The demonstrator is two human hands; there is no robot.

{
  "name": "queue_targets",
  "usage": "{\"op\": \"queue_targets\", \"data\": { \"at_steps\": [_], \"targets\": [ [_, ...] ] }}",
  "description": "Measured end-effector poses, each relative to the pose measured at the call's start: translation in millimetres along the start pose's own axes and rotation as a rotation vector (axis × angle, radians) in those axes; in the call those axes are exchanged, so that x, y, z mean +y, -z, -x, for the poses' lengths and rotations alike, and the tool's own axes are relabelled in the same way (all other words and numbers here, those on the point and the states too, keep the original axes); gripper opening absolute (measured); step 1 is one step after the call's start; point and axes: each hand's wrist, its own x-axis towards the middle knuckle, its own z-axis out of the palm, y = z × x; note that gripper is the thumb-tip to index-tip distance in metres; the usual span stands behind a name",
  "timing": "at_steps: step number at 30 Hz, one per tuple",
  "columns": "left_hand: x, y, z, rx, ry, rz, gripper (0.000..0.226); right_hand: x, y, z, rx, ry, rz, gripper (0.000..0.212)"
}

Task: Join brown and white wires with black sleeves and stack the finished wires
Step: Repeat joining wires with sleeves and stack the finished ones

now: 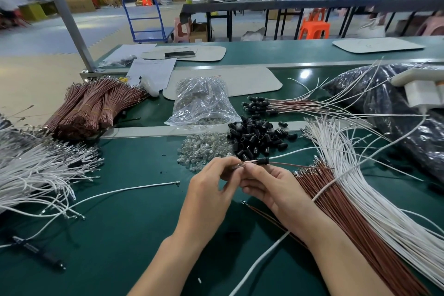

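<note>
Left hand: fingers curled, thumb and fingertips pinching the left end of the assembly in work. Right hand: likewise curled, pinching the same assembly just right of the left hand's grip. The two hands touch or nearly touch at the fingertips, raised above the worktop.

Item held: one black sleeve, standing just clear of the right hand's fingertips on the far side. Its long axis runs left to right, rising slightly toward the right. A white wire and a brown wire leave its right end and trail off to the right, the white above the brown. The part between the fingers is clear and small; what it is cannot be told.

Governing relation: the sleeve lies to the right of the left hand and directly ahead of the right hand, so the right hand is the nearer. Judgement: seating the sleeve calls for travel along that left-right axis, with the left hand holding against it.

Outward: the loose black sleeves lie just beyond the hands. The finished wires are stacked further back and to the right, sleeve ends pointing left; the right hand is again the nearer for stacking.
</note>
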Motion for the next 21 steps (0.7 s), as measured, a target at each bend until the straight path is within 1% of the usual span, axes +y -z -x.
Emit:
{"op": "queue_targets", "data": {
  "at_steps": [5,8,12,19,21],
  "targets": [
    [-1.4,-2.1,0.3,0.005,-0.001,0.016,0.021,-1.4,0.3,0.9,-0.01,0.004,-0.002,0.019],
    [-1.8,-3.1,0.4,-0.005,-0.005,0.014,0.019,-1.0,0.4,-0.5,-0.009,0.004,-0.016,0.021],
    [-1.8,-3.6,1.9,-0.039,-0.025,0.013,0.02,1.1,1.5,-1.9,-0.018,0.017,-0.015,0.027],
    [-2.4,-4.6,2.6,-0.008,0.033,0.015,0.031,2.2,1.9,-3.6,-0.003,0.041,0.0,0.017],
    [-2.6,-3.3,1.4,-0.022,0.006,-0.026,0.026,2.5,1.8,-3.6,-0.004,0.041,0.008,0.017]
  ]
}}
